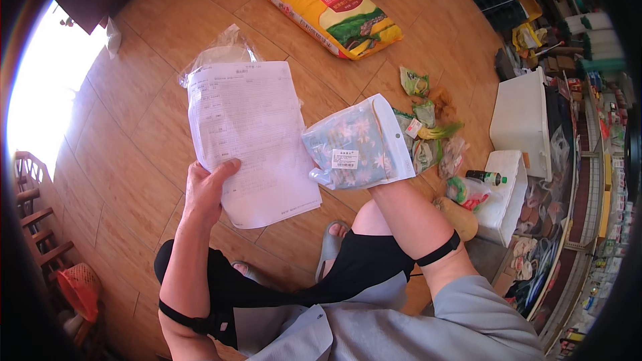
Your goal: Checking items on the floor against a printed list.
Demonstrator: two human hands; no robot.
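Note:
My left hand [206, 185] grips a sheaf of printed paper sheets [256, 140], its thumb lying across the front page. Behind the top of the sheets shows a crumpled clear plastic bag [225, 54]; whether the same hand holds it I cannot tell. A flat packet of light blue floral fabric [351, 133] in clear plastic, with a white hang-hole edge and a barcode label, rests on my right hand [383, 189]. The packet hides most of that hand's fingers. Its left corner is close beside the paper's right edge.
A large yellow printed sack [333, 7] lies on the tiled floor [150, 130]. Bagged vegetables [426, 130] and a squash [456, 218] lie to the right, near white foam boxes [516, 120], a dark bottle [486, 177] and store shelving. An orange plastic basket [80, 291] is at lower left.

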